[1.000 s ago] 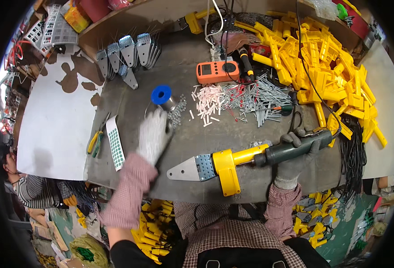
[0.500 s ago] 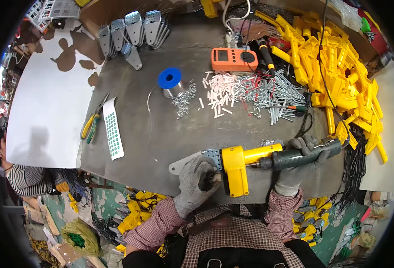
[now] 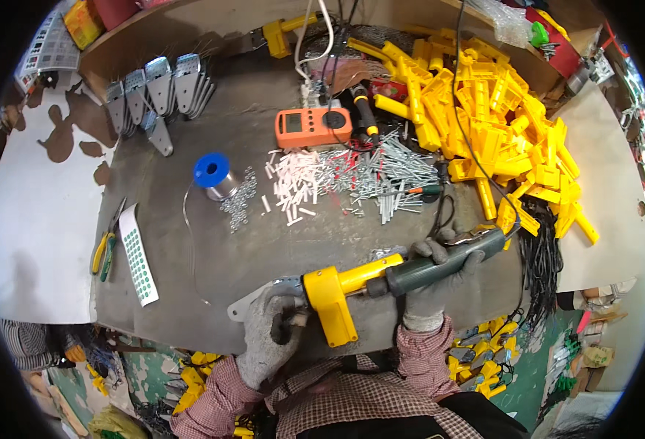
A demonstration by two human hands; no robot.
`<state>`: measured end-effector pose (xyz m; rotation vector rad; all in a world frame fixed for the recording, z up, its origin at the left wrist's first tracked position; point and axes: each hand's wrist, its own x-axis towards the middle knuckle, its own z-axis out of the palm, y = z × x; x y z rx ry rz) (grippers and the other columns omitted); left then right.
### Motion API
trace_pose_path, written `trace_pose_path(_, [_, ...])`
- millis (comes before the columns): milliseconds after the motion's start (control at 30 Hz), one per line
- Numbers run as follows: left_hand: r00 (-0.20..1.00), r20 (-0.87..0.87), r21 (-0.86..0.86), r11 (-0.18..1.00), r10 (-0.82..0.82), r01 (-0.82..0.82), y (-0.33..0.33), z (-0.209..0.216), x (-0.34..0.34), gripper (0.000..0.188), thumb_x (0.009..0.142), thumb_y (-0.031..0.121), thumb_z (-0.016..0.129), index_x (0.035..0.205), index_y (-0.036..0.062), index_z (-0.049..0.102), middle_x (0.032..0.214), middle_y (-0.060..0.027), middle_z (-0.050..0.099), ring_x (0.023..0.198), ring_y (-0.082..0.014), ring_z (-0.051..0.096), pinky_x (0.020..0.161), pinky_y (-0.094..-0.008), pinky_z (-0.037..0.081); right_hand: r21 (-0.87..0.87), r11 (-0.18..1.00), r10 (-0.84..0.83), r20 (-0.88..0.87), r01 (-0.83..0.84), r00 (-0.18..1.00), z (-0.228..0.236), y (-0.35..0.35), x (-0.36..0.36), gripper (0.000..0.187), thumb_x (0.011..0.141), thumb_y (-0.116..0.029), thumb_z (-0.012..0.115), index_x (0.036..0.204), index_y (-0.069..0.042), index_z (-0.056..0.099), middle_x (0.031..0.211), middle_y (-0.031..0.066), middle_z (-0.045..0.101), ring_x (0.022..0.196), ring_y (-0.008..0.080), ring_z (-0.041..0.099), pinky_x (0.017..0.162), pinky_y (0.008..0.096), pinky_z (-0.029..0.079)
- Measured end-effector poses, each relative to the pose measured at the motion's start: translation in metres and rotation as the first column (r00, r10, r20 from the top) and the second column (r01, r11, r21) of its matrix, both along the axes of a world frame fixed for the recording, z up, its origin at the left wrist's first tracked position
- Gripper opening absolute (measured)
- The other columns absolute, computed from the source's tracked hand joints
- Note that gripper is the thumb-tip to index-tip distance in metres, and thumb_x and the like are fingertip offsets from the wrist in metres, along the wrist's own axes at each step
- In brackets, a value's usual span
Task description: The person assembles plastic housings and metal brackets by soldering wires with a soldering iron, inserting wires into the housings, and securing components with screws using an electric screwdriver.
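Note:
My left hand (image 3: 270,333), in a grey glove, is closed around the metal end of a yellow plastic housing (image 3: 328,301). A flat silver plate (image 3: 245,301) sticks out to the left beyond my fingers. The housing has a tubular handle (image 3: 370,274) that points to the right. My gloved right hand (image 3: 447,289) is wrapped round a dark green electric screwdriver (image 3: 450,262), held nearly level. Its bit points left at the housing's side, below the handle; I cannot tell whether it sits in a screw.
Behind my hands lie loose screws (image 3: 403,172), pale sleeves (image 3: 297,179), small nuts (image 3: 240,201), a solder spool (image 3: 214,174) and an orange multimeter (image 3: 311,128). Yellow housings (image 3: 498,110) are heaped at right. Metal brackets (image 3: 158,84), pliers (image 3: 104,252) and a sticker strip (image 3: 138,256) are at left.
The whole view has shifted, so the bench and both hands appear farther left and lower. Both hands keep their hold, with the screwdriver still against or near the housing.

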<state>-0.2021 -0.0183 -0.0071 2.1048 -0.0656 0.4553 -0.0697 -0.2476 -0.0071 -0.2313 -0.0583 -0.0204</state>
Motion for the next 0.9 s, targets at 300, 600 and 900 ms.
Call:
trace_pose_path(300, [0.996, -0.088, 0.195, 0.981, 0.013, 0.004, 0.0, -0.003, -0.007, 0.029, 0.079, 0.004, 0.073, 0.107, 0.0055, 0.065, 0.11, -0.015, 0.063, 0.106, -0.036, 0.06, 0.092, -0.046, 0.049, 0.073, 0.98, 0.167, 0.182, -0.183, 0.969, 0.0, -0.011, 0.009, 0.054, 0.095, -0.045, 0.062, 0.136, -0.013, 0.047, 0.112, 0.004, 0.059, 0.088, 0.0188, 0.058, 0.093, 0.0537, 0.047])
trace_pose_path(600, [0.997, -0.073, 0.073, 0.997, -0.016, 0.022, 0.005, -0.011, -0.006, 0.027, 0.079, 0.004, 0.074, 0.104, 0.0056, 0.066, 0.106, -0.0138, 0.064, 0.098, -0.0351, 0.062, 0.088, -0.0436, 0.05, 0.056, 0.985, 0.153, 0.161, -0.164, 0.975, -0.002, -0.008, 0.008, 0.045, 0.094, -0.046, 0.065, 0.12, -0.011, 0.053, 0.098, 0.0019, 0.054, 0.083, 0.0155, 0.056, 0.089, 0.0502, 0.047])
trace_pose_path(900, [0.999, -0.048, 0.116, 0.993, 0.016, -0.01, 0.002, -0.011, -0.006, 0.023, 0.08, 0.004, 0.073, 0.102, 0.0053, 0.066, 0.103, -0.0132, 0.065, 0.095, -0.0334, 0.064, 0.085, -0.043, 0.051, 0.086, 0.987, 0.124, 0.158, -0.138, 0.98, -0.003, -0.006, 0.009, 0.042, 0.093, -0.045, 0.067, 0.109, -0.007, 0.059, 0.09, 0.0021, 0.05, 0.076, 0.0126, 0.051, 0.085, 0.0368, 0.045])
